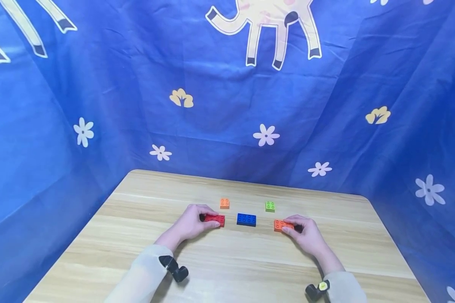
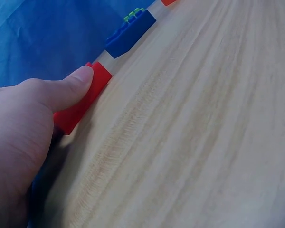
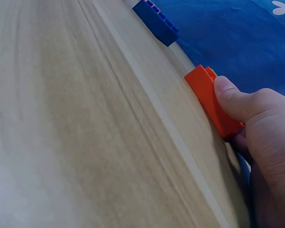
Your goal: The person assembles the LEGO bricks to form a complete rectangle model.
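Note:
In the head view my left hand point(image 1: 193, 221) pinches a red toy brick point(image 1: 220, 220) between thumb and fingers, left of the middle of the table. A long orange brick point(image 1: 278, 225) is gripped the same way by my right hand point(image 1: 305, 233), to the right. Between the two hands a blue brick point(image 1: 246, 219) lies studs up, touched by neither. The left wrist view shows the thumb pressed along the side of the red brick point(image 2: 85, 102). In the right wrist view the thumb lies against the orange brick point(image 3: 211, 102); the other fingers are mostly hidden.
Behind the blue brick sit a small orange brick point(image 1: 224, 203), toward the left, and a small green brick point(image 1: 270, 206), toward the right. The wooden table point(image 1: 246, 269) ends at a blue patterned curtain point(image 1: 220, 122), which also hangs along both sides.

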`<action>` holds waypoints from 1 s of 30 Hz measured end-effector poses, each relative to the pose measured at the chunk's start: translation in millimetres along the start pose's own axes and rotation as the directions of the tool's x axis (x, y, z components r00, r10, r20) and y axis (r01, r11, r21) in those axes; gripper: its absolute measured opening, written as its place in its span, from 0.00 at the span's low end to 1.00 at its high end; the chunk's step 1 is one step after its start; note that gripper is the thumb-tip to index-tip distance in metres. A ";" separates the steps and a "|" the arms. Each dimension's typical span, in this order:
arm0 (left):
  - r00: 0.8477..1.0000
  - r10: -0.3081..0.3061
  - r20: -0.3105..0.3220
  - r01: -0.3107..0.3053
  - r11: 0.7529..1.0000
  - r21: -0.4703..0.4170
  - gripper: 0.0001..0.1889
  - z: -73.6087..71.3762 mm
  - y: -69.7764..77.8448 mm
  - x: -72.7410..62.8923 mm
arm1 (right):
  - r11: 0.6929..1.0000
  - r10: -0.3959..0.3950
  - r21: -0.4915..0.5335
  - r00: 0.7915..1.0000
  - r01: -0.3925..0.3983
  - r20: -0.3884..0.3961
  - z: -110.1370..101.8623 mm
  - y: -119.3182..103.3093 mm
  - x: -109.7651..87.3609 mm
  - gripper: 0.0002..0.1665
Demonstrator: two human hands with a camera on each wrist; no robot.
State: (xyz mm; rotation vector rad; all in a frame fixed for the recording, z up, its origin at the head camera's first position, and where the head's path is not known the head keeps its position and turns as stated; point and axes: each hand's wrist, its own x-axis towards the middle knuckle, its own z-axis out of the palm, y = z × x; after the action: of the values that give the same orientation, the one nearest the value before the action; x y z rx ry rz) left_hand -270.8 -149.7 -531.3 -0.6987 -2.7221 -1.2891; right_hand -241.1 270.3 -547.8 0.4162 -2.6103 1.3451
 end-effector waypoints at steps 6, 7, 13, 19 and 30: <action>1.000 -0.003 -0.014 0.003 1.000 -0.006 0.17 -0.1 -0.5 -2.8 | 1.000 0.008 -0.011 1.000 -0.008 0.004 0.6 -3.3 -6.1 0.17; 1.000 -0.003 -0.015 0.003 1.000 -0.008 0.17 -0.3 0.1 -3.6 | 1.000 0.009 -0.011 1.000 -0.009 0.005 0.5 -4.2 -7.3 0.18; 0.999 -0.036 0.001 0.036 0.999 -0.019 0.18 -1.3 4.9 -9.0 | 1.000 0.023 0.002 1.000 -0.023 0.002 1.2 -9.0 -13.8 0.18; 0.999 -0.043 0.004 0.043 0.999 -0.018 0.20 -0.1 6.1 -14.2 | 1.000 -0.013 0.017 1.000 0.013 0.000 4.2 -11.4 -19.8 0.18; 1.000 0.017 0.015 -0.017 1.000 -0.012 0.21 6.9 11.7 -22.0 | 0.997 -0.056 0.057 0.998 0.054 0.036 10.9 -16.8 -26.3 0.18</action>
State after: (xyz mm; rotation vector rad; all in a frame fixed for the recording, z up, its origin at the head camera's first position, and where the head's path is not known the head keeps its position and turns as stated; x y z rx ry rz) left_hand -245.2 -146.5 -532.4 -0.7338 -2.7161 -1.3029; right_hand -211.1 256.4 -548.6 0.5226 -2.5761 1.4087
